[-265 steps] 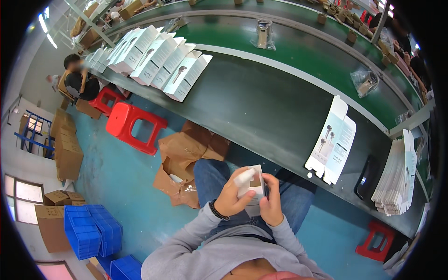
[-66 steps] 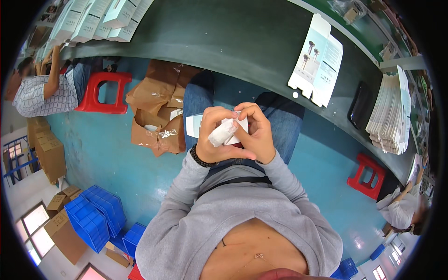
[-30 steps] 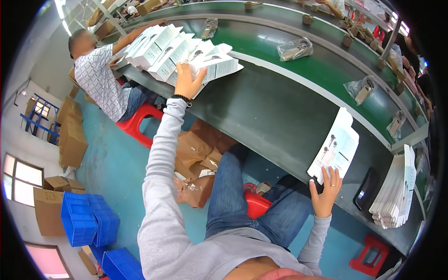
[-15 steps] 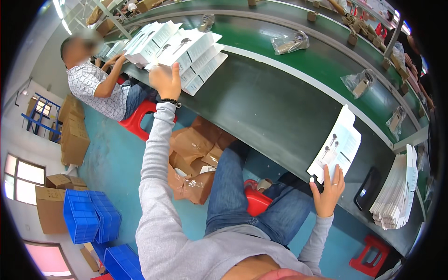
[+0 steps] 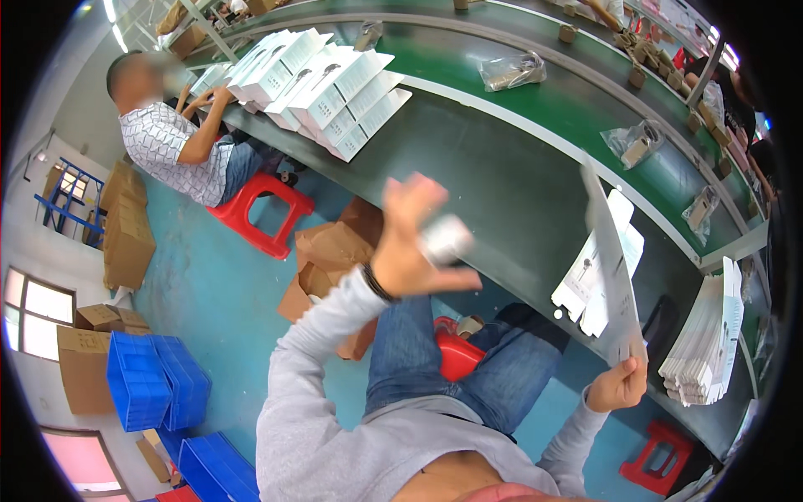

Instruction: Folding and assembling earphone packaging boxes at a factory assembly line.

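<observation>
My right hand (image 5: 619,385) pinches the lower end of a thin, flattened white carton (image 5: 617,263), tipped up on edge above the table. Behind and partly hidden by it, a second flat printed carton (image 5: 577,280) lies at the table's near edge. In mid-air over my lap is my left hand (image 5: 406,243), blurred, its thumb stretched out. A small white thing (image 5: 447,241) is in its fingers, too smeared to name. Made-up white boxes (image 5: 322,92) with printed earphones stand stacked at the far left of the dark table (image 5: 468,176).
A phone (image 5: 661,326) and a bundle of flat cartons (image 5: 703,335) lie at the right. Bagged parts (image 5: 512,73) sit on the green belt beyond. At the left, a person (image 5: 176,151) handles boxes. Brown paper (image 5: 326,259) is below the table beside my legs.
My left hand has left the box stack and swung right, toward my lap. My right hand has lifted a flat carton off the table, uncovering another beneath.
</observation>
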### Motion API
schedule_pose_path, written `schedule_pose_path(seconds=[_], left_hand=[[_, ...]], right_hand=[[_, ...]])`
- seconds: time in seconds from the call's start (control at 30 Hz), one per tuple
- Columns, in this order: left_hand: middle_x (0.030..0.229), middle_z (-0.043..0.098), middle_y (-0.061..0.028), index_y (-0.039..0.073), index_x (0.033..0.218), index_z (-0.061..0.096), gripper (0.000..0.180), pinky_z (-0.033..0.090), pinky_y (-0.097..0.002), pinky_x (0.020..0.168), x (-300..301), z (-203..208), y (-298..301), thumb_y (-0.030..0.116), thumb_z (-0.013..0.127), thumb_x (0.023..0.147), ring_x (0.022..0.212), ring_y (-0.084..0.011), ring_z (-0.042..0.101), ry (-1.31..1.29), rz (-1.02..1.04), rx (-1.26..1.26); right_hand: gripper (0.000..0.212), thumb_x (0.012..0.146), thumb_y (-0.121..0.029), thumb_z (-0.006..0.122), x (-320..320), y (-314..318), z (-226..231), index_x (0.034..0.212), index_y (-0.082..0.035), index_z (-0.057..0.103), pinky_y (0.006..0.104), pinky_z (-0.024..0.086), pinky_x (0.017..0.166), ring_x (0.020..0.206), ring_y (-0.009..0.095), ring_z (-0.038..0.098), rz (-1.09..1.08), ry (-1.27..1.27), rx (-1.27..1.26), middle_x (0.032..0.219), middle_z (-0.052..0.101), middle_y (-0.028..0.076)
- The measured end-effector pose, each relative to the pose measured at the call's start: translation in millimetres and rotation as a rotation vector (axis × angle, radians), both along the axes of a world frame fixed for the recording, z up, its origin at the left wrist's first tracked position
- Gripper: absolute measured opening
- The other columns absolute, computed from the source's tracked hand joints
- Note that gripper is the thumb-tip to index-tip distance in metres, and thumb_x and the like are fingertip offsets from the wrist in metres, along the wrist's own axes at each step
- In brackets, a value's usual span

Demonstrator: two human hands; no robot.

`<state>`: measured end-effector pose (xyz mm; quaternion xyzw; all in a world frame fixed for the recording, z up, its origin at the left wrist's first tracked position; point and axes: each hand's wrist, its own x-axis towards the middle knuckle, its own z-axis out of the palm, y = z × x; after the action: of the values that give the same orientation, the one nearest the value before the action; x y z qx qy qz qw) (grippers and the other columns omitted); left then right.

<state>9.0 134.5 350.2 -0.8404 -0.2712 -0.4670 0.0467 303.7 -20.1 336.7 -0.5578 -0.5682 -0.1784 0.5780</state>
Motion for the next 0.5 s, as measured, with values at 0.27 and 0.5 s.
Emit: schedule_pose_path(seconds=[0.27,0.5], left_hand=[[0.135,0.033,-0.02,0.025,0.116,0.051,0.068,0.025,-0.0651,0.09,34.4,16.7,-81.9,0.037,0.075,0.053,0.121,-0.0422,0.035,0.481,-0.38,-0.343],[0.094,0.063,-0.0133,0.001,0.118,0.05,0.054,0.05,-0.03,0.072,22.6,-11.7,-99.8,0.015,0.072,0.07,0.081,-0.0263,0.064,0.095,-0.326,-0.647]], right_hand=[[0.011,0.081,-0.004,0.06,-55.1,-20.3,-9.8,0.079,0.007,0.061,0.0197,0.036,0.05,0.054,0.006,0.049,0.681,0.753,-0.575,0.065,0.061,0.006],[0.024,0.088,-0.014,0.054,-50.9,-17.4,-36.4,0.102,0.005,0.057,0.0273,0.048,0.067,0.072,0.019,0.063,0.54,0.446,-0.558,0.082,0.065,0.011]])
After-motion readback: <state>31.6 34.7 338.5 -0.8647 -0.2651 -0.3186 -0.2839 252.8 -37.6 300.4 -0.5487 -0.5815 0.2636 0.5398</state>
